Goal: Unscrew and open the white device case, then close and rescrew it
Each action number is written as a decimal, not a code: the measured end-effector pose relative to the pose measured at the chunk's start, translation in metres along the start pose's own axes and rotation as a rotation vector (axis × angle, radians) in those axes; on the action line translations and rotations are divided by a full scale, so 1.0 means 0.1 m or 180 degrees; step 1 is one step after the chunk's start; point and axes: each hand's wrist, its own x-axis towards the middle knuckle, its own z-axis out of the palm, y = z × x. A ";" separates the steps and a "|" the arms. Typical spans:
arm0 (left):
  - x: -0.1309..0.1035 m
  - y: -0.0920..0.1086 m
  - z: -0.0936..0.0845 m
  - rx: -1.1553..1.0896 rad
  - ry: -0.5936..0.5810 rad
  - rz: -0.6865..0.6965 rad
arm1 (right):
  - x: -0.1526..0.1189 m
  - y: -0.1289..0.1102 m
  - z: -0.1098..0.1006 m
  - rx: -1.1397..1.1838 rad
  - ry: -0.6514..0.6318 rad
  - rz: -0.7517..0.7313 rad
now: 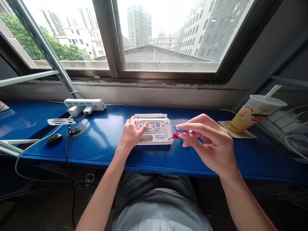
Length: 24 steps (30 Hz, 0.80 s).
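Observation:
A white router (162, 138) lies bottom side up on the blue desk, its labels and vent holes showing and its antennas folded along the far edge. My left hand (132, 133) grips its left side, thumb pressed on the underside. In the fingertips of my right hand (209, 141) is a screwdriver (177, 133) with a red and clear purplish handle. Its shaft points left, with the tip at the router's near right corner; whether it sits in a screw hole is too small to tell. Behind the screwdriver, a thin dark rod is partly hidden by my fingers.
A power strip (96, 104) with plugged-in adapters stands at the back left, near a black mouse (54, 139) and a round stand base (77, 131). Cables hang over the desk's front edge. To the right, a drink cup (250, 114) with a straw rests on a napkin (243, 134).

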 end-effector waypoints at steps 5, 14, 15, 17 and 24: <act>0.00 -0.01 0.00 0.0022 -0.0018 0.0001 | -0.02 0.00 0.04 0.0104 0.0045 0.0097; 0.01 -0.03 0.01 0.0058 0.0017 0.0031 | -0.03 -0.02 -0.04 0.0202 -0.0130 -0.0065; 0.01 -0.03 0.02 0.0060 0.0018 0.0029 | -0.03 -0.02 -0.04 0.0118 -0.0099 -0.0085; 0.00 -0.03 0.02 0.0071 0.0028 0.0014 | -0.01 -0.03 -0.04 0.0010 -0.0049 -0.0125; 0.00 -0.02 0.02 0.0111 0.0029 -0.0041 | 0.02 -0.02 -0.06 0.0219 -0.0180 -0.0129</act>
